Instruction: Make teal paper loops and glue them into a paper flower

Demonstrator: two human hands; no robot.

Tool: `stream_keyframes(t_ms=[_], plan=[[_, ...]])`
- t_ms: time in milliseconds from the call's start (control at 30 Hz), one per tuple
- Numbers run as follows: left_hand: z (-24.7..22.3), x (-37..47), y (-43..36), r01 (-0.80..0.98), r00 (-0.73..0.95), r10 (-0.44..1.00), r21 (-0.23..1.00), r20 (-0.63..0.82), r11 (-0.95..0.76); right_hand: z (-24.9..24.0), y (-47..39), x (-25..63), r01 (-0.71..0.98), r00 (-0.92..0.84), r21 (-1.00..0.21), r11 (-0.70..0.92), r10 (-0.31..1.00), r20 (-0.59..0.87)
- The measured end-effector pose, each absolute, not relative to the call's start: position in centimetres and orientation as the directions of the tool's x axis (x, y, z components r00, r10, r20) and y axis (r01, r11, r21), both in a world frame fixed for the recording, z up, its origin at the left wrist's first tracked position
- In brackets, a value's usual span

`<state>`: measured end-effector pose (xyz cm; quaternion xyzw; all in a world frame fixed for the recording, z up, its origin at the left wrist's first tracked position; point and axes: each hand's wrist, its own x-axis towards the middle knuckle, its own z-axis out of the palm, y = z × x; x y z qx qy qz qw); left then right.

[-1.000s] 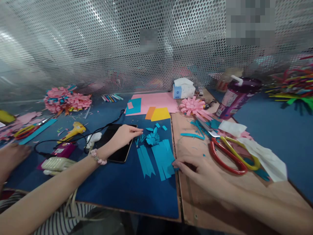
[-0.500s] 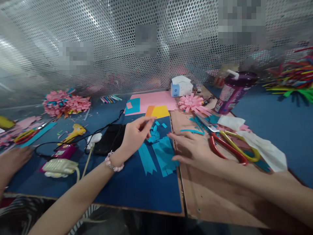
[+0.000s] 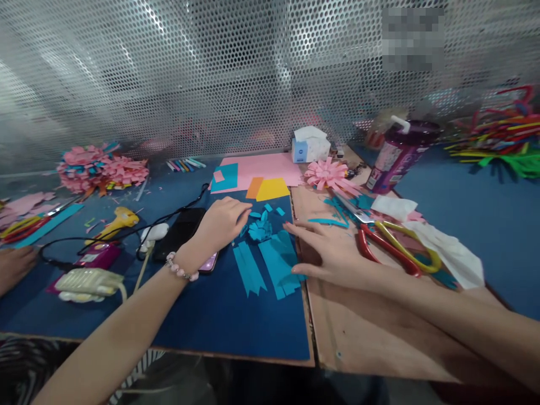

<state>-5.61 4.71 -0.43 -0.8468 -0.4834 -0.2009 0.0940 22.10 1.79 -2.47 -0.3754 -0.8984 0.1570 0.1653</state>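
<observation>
My left hand (image 3: 221,225), wearing a beaded bracelet, is closed with its fingers curled down left of a small blue paper flower (image 3: 260,228). A bit of blue paper (image 3: 242,229) shows by its fingertips; whether they grip it I cannot tell. My right hand (image 3: 333,247) lies open to the right, fingers apart, its thumb tip over the edge of a blue paper sheet (image 3: 276,261) cut into strips. Beside that sheet lies a separate blue strip pair (image 3: 248,267) with notched ends. Small blue pieces (image 3: 269,208) lie just beyond the flower.
Scissors (image 3: 379,236) and tissues (image 3: 447,253) lie at right, with a purple cup (image 3: 399,154) behind. A phone (image 3: 181,230), cables and a yellow glue gun (image 3: 120,219) are at left. Another person's hand (image 3: 17,267) rests at the far left.
My left hand has moved left and down off the blue flower, which now shows more fully. My right hand keeps its spread pose. The view has shifted slightly.
</observation>
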Motion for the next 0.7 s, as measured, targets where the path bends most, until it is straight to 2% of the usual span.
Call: stream_keyframes(t_ms=[233,433,567,700], plan=[[-0.9,-4.6,3.2,0.852,0.477,0.766,-0.013,0.431,-0.523,-3.1,2.1,22.2,0.618,-0.696,-0.289,0.732,0.679,0.232],[-1.8,-2.7,1.6,0.741,0.578,0.643,0.007,0.502,-0.671,-3.4,2.3,22.4,0.573,-0.701,-0.288,0.767,0.641,0.312],[-1.6,-1.6,0.2,0.691,0.586,0.619,0.077,0.523,-0.719,-3.5,2.4,22.5,0.536,-0.690,-0.332,0.777,0.629,0.359],[-1.7,-0.8,-0.4,0.667,0.535,0.653,0.206,0.536,-0.716,-3.5,2.6,22.5,0.557,-0.644,-0.371,0.743,0.668,0.372]])
